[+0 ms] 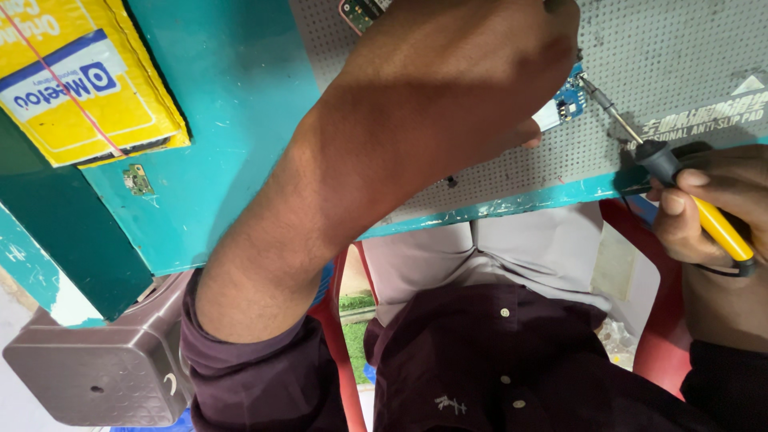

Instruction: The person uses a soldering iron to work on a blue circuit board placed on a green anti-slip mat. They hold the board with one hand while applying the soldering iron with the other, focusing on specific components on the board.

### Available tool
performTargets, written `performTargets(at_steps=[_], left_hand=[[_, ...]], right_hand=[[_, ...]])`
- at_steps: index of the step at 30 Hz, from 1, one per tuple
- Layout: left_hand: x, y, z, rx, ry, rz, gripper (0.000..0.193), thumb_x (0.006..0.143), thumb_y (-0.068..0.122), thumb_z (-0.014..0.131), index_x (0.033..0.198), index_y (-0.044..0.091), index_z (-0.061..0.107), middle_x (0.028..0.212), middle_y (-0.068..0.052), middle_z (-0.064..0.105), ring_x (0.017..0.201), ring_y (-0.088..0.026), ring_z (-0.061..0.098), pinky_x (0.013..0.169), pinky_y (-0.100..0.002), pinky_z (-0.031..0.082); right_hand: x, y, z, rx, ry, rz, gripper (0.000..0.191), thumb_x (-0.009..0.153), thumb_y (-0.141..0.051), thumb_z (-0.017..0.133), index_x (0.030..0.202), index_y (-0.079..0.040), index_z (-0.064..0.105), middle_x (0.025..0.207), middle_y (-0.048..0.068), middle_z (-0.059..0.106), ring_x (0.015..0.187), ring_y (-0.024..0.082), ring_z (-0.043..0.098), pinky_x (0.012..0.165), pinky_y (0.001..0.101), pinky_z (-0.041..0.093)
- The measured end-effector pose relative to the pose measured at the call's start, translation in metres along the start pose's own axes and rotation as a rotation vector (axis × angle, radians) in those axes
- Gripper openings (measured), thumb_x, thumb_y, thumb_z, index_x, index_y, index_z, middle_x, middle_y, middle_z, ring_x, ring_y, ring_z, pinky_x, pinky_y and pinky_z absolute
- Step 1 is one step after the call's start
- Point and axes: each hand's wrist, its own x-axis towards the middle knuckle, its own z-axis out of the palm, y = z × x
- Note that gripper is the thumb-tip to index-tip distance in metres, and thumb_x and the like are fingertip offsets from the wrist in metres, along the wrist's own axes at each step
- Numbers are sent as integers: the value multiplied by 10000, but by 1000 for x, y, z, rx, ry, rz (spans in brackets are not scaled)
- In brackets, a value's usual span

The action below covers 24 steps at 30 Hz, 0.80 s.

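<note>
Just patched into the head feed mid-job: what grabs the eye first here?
The left hand and its forearm sweep across the middle of the view, pressing down on a small blue circuit board on the grey perforated mat. At the right edge, the right hand holds a yellow-handled soldering iron, its tip at the board. A bright yellow packet lies top left on the teal table.
</note>
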Motion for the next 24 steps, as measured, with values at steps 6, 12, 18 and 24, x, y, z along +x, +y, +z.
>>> performTargets(at_steps=[6,12,18,24], left_hand=[[0,1,-1,23,8,-3,368,719,226,919,851,-40,701,741,-82,691,633,-219,717,522,-323,567],[-1,1,-1,16,20,-3,370,727,215,921,868,-45,698,730,-85,687,632,-219,718,516,-320,566],[-1,1,-1,-23,22,-9,355,729,190,918,869,-50,696,728,-93,691,638,-230,724,516,-327,566],[-1,0,0,-30,29,-3,342,729,191,912,873,-44,709,747,-92,699,653,-229,727,532,-328,573]], right_hand=[[1,0,0,2,-2,-19,180,1084,-20,672,1244,-13,588,1005,189,660,771,242,703,743,337,638],[0,1,0,5,-10,-20,196,1039,-30,655,1223,-9,590,980,185,663,755,240,703,725,345,635],[-1,1,0,9,1,2,203,1070,-45,648,1262,-29,583,1022,185,651,763,234,674,744,337,635],[-1,3,0,23,-8,-27,207,1043,-37,642,1237,-21,574,998,163,645,753,239,693,714,352,636]])
